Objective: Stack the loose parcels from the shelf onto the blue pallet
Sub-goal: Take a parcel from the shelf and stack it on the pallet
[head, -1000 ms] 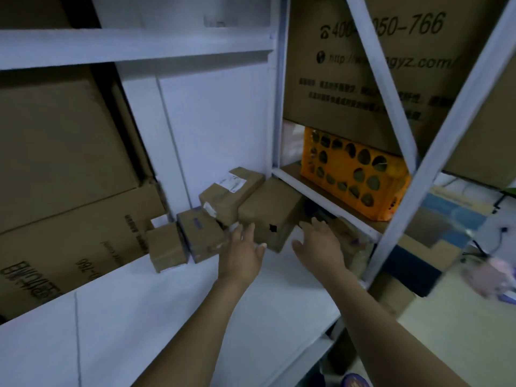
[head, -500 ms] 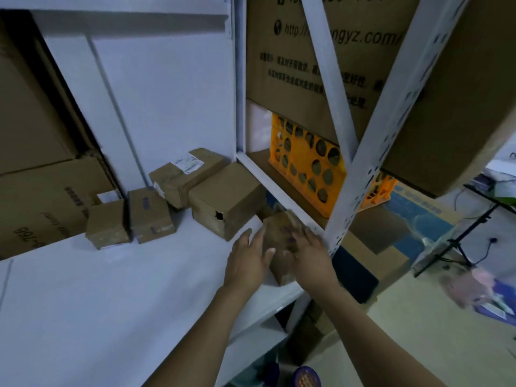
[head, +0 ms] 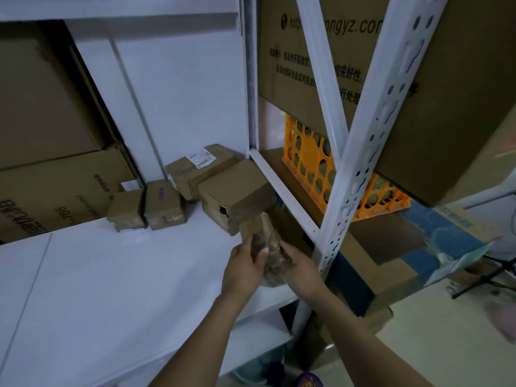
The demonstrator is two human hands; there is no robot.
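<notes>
Left hand: ours (head: 245, 268) gripped the left side of a small parcel (head: 261, 229), thumb across its front.
Right hand: ours (head: 300, 268) gripped the same parcel's right side.
Parcel: kinda blurry, over the front right corner of the shelf (head: 111, 289), just beside the white post (head: 363, 152).
Other boxes: we saw a bigger box (head: 237, 194) right behind the held one, and a labelled box (head: 201, 166) further back.
Next bay: an orange crate (head: 312, 160) sat under a big carton (head: 446, 107).
</notes>
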